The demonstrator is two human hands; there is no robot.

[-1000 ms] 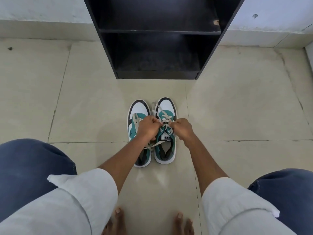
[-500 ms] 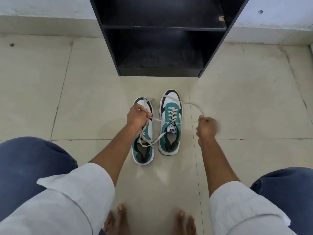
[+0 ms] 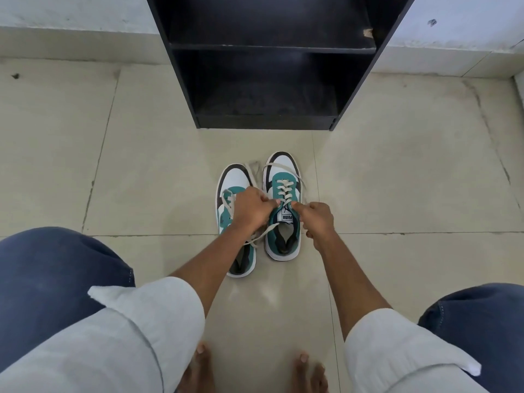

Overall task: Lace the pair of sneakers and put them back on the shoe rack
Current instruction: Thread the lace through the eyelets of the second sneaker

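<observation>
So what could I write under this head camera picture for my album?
Both hands, left hand and right hand, pull laces on the right sneaker before a black shoe rack.

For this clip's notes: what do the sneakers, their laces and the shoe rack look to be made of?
Sneakers: smooth panels in white, teal and black, likely synthetic leather, over white rubbery soles; the exact material is not certain.
Laces: flat off-white woven fabric, matte and limp.
Shoe rack: matte black board, probably laminated particleboard; a chipped shelf edge shows a pale core.

White sleeves (image 3: 147,330) rolled to elbow; blue jeans (image 3: 51,273); bare feet (image 3: 198,370).
</observation>
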